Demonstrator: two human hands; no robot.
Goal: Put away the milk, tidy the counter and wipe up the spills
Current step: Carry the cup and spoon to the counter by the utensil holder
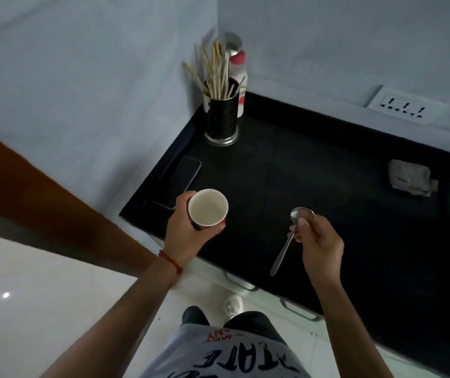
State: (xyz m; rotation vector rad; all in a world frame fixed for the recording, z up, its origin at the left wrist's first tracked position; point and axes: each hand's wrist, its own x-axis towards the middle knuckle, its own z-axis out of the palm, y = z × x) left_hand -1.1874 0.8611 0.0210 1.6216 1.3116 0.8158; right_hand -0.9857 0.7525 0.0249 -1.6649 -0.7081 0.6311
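My left hand (184, 227) grips a red paper cup (208, 207) with a white inside, held upright above the front left corner of the black counter (313, 173). My right hand (318, 241) pinches a metal spoon (290, 236) near its bowl, the handle pointing down toward me. A crumpled grey cloth (409, 177) lies on the counter at the right. A white bottle with a red cap (238, 69) stands in the back corner, partly hidden behind the holder.
A perforated metal holder (222, 115) full of several wooden sticks stands in the corner. A dark phone (182, 181) lies flat by the left wall. A wall socket (406, 106) sits at the back right. Drawer handles (241, 282) line the counter front.
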